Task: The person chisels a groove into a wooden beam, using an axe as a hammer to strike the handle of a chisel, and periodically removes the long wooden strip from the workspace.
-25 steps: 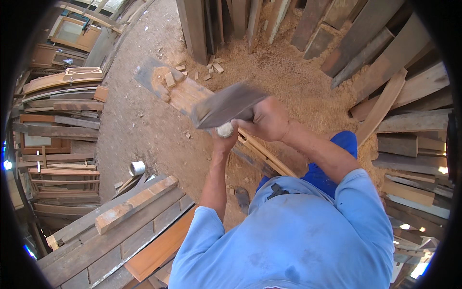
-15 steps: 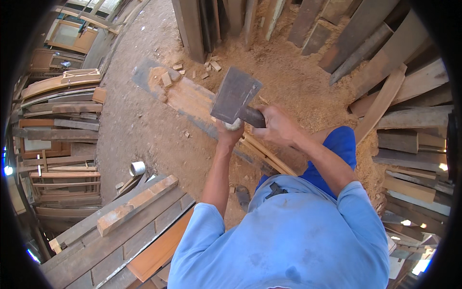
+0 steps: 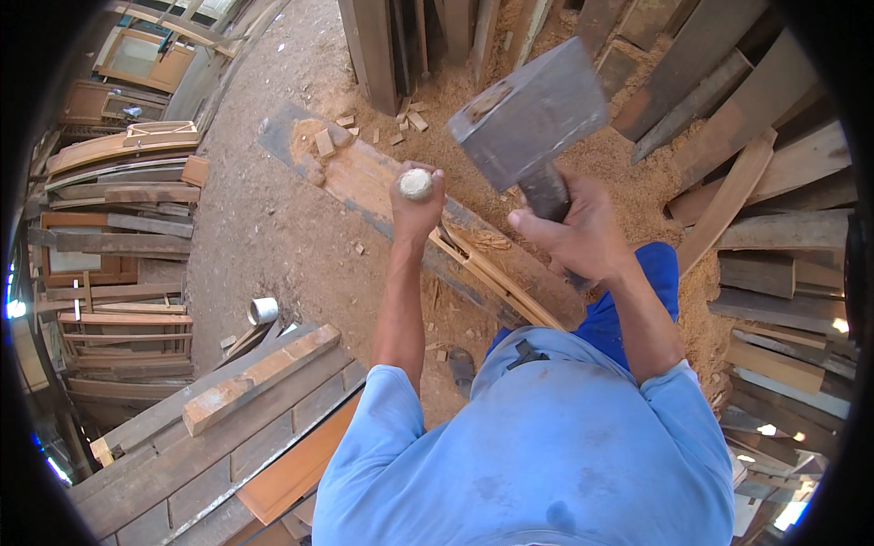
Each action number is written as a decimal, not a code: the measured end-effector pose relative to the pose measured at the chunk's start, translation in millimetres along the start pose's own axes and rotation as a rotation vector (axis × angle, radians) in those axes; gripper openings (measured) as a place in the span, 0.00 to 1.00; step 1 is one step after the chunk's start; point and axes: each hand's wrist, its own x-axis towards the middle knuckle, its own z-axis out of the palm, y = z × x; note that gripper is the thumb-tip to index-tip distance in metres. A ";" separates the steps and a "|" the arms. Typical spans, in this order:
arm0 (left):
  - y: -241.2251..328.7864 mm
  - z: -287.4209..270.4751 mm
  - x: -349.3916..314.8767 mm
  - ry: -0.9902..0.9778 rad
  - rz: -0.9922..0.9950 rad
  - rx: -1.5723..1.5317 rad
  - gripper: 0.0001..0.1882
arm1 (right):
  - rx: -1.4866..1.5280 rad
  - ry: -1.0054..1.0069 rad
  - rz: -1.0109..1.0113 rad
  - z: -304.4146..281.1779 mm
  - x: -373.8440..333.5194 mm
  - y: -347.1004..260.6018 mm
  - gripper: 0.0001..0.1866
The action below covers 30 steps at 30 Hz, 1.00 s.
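Observation:
My left hand [image 3: 417, 217] is closed around the handle of a chisel [image 3: 415, 184], whose pale round butt end faces up. A bit of its dark blade shows below the fist, by the end of a light, grooved length of wood [image 3: 501, 284]. My right hand [image 3: 590, 229] grips the short dark handle of a wooden mallet [image 3: 531, 116]. The mallet's blocky head hangs up and to the right of the chisel, apart from it. Under the grooved wood lies a long worn plank [image 3: 371, 180], with shavings along its right part.
Small wood offcuts [image 3: 416, 120] and sawdust lie around the plank's far end. Upright boards [image 3: 701, 86] lean at the back and right. Stacked timber [image 3: 150, 244] lines the left. Near left, a pile of planks carries a squared beam [image 3: 259, 378]; a white cup-shaped container [image 3: 263, 310] sits beyond it.
The mallet has risen off the chisel's butt, up and to the right, with my right hand. My left hand, still around the chisel, has shifted slightly left and up.

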 end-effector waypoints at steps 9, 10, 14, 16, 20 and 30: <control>-19.9 5.3 8.6 -0.013 -0.006 0.038 0.07 | -0.071 0.204 -0.113 -27.8 5.4 -10.5 0.15; -22.1 4.7 9.2 -0.005 -0.005 0.043 0.07 | -0.076 0.214 -0.123 -28.1 7.0 -12.0 0.15; -22.6 3.0 12.9 0.020 -0.017 0.072 0.07 | -0.056 0.240 -0.141 -24.7 10.8 -17.4 0.15; -19.8 3.0 12.2 0.011 -0.020 0.054 0.07 | -0.032 0.234 -0.142 -22.1 11.7 -17.4 0.15; -12.2 2.5 10.3 0.012 -0.006 0.056 0.08 | -0.008 0.214 -0.153 -17.2 12.1 -15.3 0.17; -15.7 10.3 5.8 -0.031 0.070 0.167 0.08 | -0.116 0.150 -0.067 -2.4 20.2 -7.1 0.18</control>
